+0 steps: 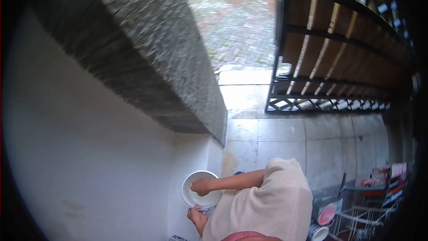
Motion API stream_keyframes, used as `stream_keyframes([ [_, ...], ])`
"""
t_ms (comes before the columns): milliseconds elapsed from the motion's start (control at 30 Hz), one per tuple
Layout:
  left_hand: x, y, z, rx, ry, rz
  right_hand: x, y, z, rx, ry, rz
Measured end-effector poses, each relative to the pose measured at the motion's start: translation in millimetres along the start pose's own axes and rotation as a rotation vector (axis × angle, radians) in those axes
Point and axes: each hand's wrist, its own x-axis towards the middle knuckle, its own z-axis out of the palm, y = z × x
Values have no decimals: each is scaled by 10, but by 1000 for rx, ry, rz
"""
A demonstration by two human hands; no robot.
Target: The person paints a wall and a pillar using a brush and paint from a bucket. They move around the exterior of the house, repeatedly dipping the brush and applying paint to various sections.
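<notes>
A white bucket (182,190) with a thin handle stands against the pale wall, and whitish contents show inside it. My right hand (203,187) reaches into the bucket with its fingers curled closed; whatever they hold, if anything, is hidden. At the near side of the bucket, my left hand (196,216) grips the rim, thumb and fingers closed on it. A beige shirt (263,203) covers my body and sleeve beside the bucket.
A rough stone-faced ledge (169,58) juts from the wall overhead. A dark gate with wooden slats (334,47) stands at upper right, above grey floor tiles (283,131). At lower right are a wire rack (356,218), a pink round item (327,214) and a white container (319,233).
</notes>
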Motion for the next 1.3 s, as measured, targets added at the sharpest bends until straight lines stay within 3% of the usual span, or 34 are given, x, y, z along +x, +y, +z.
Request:
stream_keyframes([
  [367,91,-10,538,152,-316,8,-560,431,-60,70,174,216],
  [600,-4,-88,637,120,-306,-1,-625,457,-23,79,214,236],
  [767,138,-152,477,72,-246,-14,-509,473,80,74,228,123],
  [867,164,-185,342,72,-245,32,-416,519,163,74,180,85],
  [933,343,-323,167,149,-317,197,-369,525,205,67,154,60],
  [1033,410,-374,4,150,-330,289,-376,451,191,83,149,3],
  [1167,89,-137,140,-30,-81,36,-379,400,169,134,159,-71],
  [1300,163,-197,-7,-90,-50,11,-372,343,139,154,136,-98],
])
